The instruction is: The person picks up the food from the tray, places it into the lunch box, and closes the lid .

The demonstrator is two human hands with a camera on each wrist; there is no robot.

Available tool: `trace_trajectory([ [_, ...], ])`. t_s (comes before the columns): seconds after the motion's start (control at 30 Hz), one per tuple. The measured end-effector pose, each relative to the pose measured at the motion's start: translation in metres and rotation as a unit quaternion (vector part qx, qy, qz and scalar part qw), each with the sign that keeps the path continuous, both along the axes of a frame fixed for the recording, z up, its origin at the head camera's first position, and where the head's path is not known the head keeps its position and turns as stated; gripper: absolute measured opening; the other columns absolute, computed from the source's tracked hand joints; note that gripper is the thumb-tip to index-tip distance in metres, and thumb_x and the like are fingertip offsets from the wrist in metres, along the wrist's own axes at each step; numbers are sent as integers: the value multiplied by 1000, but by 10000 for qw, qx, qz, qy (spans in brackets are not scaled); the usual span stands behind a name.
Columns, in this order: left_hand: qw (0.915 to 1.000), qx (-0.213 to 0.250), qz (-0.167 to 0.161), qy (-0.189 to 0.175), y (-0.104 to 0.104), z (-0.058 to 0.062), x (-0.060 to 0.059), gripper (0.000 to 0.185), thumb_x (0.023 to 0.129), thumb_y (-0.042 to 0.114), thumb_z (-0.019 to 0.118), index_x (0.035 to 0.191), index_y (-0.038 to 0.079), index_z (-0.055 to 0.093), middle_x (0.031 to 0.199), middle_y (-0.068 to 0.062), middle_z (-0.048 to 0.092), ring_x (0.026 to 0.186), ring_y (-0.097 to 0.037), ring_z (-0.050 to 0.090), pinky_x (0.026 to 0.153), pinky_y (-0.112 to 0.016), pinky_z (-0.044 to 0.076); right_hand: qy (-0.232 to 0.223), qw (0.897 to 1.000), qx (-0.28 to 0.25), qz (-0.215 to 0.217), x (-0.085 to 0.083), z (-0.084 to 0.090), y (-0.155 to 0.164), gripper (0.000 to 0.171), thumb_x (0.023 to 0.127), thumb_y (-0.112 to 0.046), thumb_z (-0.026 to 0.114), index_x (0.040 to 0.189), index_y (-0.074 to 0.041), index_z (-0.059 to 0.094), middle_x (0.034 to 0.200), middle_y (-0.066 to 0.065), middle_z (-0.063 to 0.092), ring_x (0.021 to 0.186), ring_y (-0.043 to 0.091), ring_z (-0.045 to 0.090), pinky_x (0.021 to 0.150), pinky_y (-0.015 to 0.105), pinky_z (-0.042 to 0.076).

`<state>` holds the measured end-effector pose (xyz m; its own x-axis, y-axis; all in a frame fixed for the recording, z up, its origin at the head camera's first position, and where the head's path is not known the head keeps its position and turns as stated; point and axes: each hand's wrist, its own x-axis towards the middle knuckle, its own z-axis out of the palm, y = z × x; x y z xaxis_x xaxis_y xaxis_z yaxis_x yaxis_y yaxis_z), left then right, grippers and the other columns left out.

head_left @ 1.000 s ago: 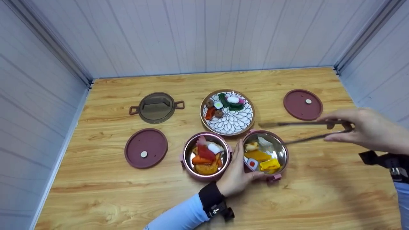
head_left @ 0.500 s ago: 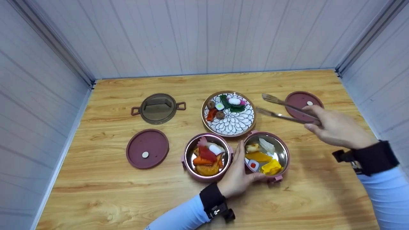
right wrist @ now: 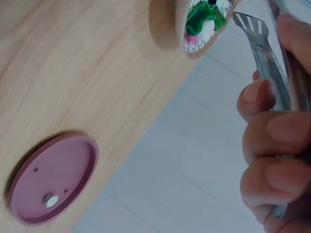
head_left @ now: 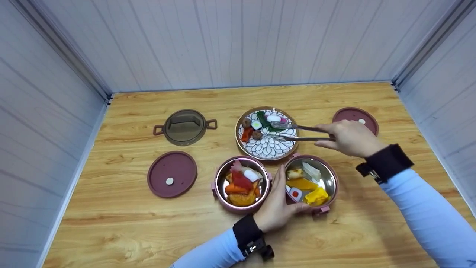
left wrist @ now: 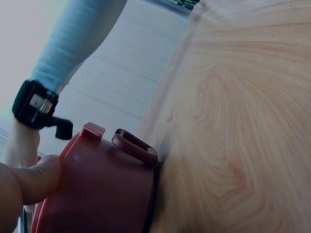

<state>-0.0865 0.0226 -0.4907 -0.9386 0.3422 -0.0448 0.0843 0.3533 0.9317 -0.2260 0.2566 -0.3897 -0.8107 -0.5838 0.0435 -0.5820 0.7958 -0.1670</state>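
We are looking at a light wooden worktop (head_left: pixel 148 223) inside white panelled walls. On it, largest first: a round patterned ceramic plate (head_left: pixel 271 147) holding green, white, red and brown food pieces is sitting at centre.

Just in front of it, two round pink steel-lined containers are standing side by side. The left container (head_left: pixel 216 186) is holding red and orange pieces; the right container (head_left: pixel 332 178) is holding yellow and white pieces.

A brown translucent lid with two side handles (head_left: pixel 184 126) is lying at far left. One flat maroon round lid (head_left: pixel 172 173) is lying in front of it, and a second maroon lid (head_left: pixel 366 117) is lying at far right.

We are resting the left hand (head_left: pixel 275 203) between the two containers, fingers curled around the right container's near wall, thumb pressing its outer side in the left wrist view.

We are holding slim metal tongs (head_left: pixel 297 133) in the right hand (head_left: pixel 347 137), fingers pinching the handles. The tong tips are standing slightly apart over the plate's right half, near the green pieces.
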Motion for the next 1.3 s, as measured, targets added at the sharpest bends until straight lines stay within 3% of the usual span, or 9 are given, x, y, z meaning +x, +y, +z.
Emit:
trace_trajectory([
  [0.13,10000,9,0,30,0,0,0,116,82,34,81,159,7,-1,164,-15,0,149,-31,1,119,-42,10,-97,9998,108,129,-10,-3,-16,53,91,-45,69,130,-9,66,85,9,71,56,14,53,48,34,44],
  [0.37,10000,-14,-19,-62,0,2,1,116,82,34,81,159,9,-2,165,-15,0,149,-31,0,119,-42,10,-121,9993,163,325,-20,-7,-39,50,91,-44,70,129,-11,68,102,15,74,71,26,68,60,46,55],
  [0.47,10000,-43,-17,-35,0,1,1,116,82,34,81,159,8,-1,165,-14,-1,149,-32,1,119,-42,10,-67,9992,272,295,-21,-9,-45,48,90,-40,72,127,-10,69,100,15,74,76,29,69,62,48,55],
  [0.83,10000,-68,8,-39,2,1,0,117,81,35,82,159,8,0,165,-13,0,149,-30,0,119,-41,10,131,9988,367,304,-20,-12,-47,43,89,-39,73,125,-15,71,88,10,74,61,22,62,48,38,48],
  [0.9,10000,-45,8,-46,1,1,0,117,81,34,82,159,8,-1,165,-13,0,149,-30,1,119,-41,11,149,9989,329,283,-18,-9,-45,44,89,-41,73,126,-17,71,91,10,74,59,20,60,46,36,44],
  [1.13,9999,-14,-53,105,0,-2,0,115,83,35,80,159,6,-2,163,-20,0,149,-36,3,119,-45,12,-73,9999,59,-79,0,8,-29,45,89,-45,71,129,-23,69,58,-2,53,49,13,42,42,29,31],
  [1.3,9999,-69,-42,93,0,-2,-1,114,84,35,80,159,6,-1,164,-19,0,148,-37,2,119,-44,11,168,9995,-198,-153,22,19,-4,45,90,-44,71,127,-18,70,57,-7,53,49,11,41,45,29,33],
])
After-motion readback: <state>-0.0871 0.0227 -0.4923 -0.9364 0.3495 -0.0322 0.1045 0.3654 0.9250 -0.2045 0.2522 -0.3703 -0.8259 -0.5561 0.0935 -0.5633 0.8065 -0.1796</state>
